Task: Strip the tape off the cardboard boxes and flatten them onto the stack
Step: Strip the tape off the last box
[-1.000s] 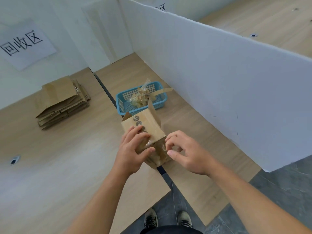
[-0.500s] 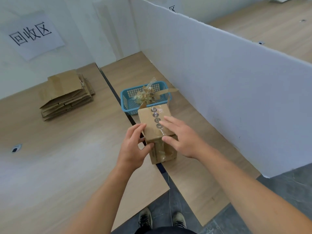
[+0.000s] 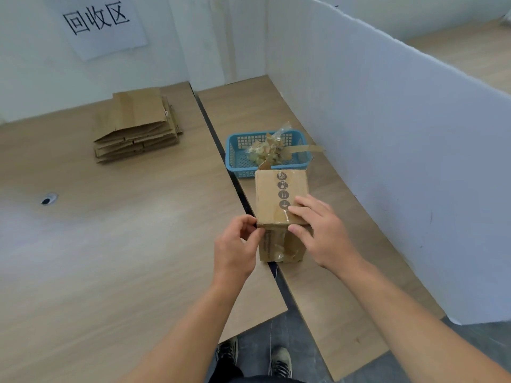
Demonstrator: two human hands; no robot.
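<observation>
Box [image 3: 279,197] stands on R table [image 3: 318,288] beside the seam, just before blue basket [image 3: 231,158]. L hand [image 3: 235,247] pinches its near-left top corner; R hand [image 3: 323,233] lies flat over near top edge. Stack [image 3: 135,125] well apart, far left; white divider [image 3: 401,175] near on R.

Single head view, looking forward and down, close over hands [image 3: 279,239]
</observation>
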